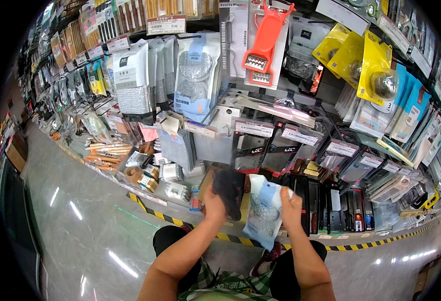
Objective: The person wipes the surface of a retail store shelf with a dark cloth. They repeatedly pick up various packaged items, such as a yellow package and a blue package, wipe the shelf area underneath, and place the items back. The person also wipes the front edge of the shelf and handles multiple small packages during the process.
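Observation:
My left hand grips a dark, blurred flat packet; its contents cannot be made out. In my right hand is a white and blue packet of metal scouring pads, held by its upper right edge and tilted. The two packets are side by side in front of the lower shelf. A similar packet of scouring pads hangs on a hook above. Boxed and carded knives stand on the bottom shelf to the right of my hands.
A red peeler on a card hangs overhead, with yellow carded scrubbers to its right. Small boxes and orange-wrapped wooden goods fill the lower left shelf. Black and yellow tape edges the shelf base along the tiled floor.

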Demonstrator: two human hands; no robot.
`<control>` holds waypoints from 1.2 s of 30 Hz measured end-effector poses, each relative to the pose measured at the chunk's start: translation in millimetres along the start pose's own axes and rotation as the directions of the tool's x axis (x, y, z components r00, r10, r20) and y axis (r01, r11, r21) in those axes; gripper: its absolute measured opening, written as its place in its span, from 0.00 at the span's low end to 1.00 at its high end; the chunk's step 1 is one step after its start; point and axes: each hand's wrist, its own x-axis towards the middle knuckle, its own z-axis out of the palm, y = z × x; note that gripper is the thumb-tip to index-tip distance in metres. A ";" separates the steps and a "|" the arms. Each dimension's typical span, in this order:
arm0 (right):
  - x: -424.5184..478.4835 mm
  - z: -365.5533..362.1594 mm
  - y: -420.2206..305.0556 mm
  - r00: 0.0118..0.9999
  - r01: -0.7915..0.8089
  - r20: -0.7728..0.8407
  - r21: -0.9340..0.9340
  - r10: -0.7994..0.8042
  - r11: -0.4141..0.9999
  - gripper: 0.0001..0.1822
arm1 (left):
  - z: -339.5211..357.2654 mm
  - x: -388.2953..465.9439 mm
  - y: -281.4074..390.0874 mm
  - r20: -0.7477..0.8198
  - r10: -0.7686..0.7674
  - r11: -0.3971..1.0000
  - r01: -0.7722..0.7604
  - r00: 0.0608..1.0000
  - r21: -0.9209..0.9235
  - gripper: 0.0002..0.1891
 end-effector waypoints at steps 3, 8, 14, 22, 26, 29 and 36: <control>-18.1 33.3 -13.0 0.961 0.243 0.173 -0.143 -0.218 0.959 0.22 | -11.0 -12.8 -22.8 0.184 0.071 0.974 -0.109 0.980 0.199 0.15; -33.6 51.1 -13.9 0.925 0.348 0.232 -0.189 -0.302 0.919 0.28 | -3.0 -45.4 -41.2 0.376 0.143 0.930 -0.254 0.915 0.264 0.19; -24.1 36.7 -11.3 0.971 -0.201 0.142 0.041 0.193 0.979 0.32 | 4.6 -64.0 -32.3 0.668 0.109 0.811 -0.454 0.736 0.369 0.28; -33.6 42.0 -1.9 0.828 -0.522 0.175 0.589 0.533 0.617 0.28 | 13.6 -59.5 -42.3 0.761 0.225 0.452 -0.757 0.609 0.472 0.31; -44.5 44.6 -10.6 0.856 -0.515 0.222 0.460 0.467 0.723 0.25 | 20.8 -48.6 -35.8 0.678 0.297 0.231 -0.740 0.672 0.632 0.32; -43.7 44.9 -8.4 0.838 -0.546 0.136 0.191 0.529 0.816 0.26 | 20.7 -37.0 -30.3 0.646 0.394 0.183 -0.745 0.653 0.642 0.30; -30.5 15.7 -24.4 0.984 0.129 0.151 -0.216 -0.098 0.968 0.25 | 15.5 -16.8 -12.6 0.784 0.337 0.066 -0.843 0.522 0.533 0.16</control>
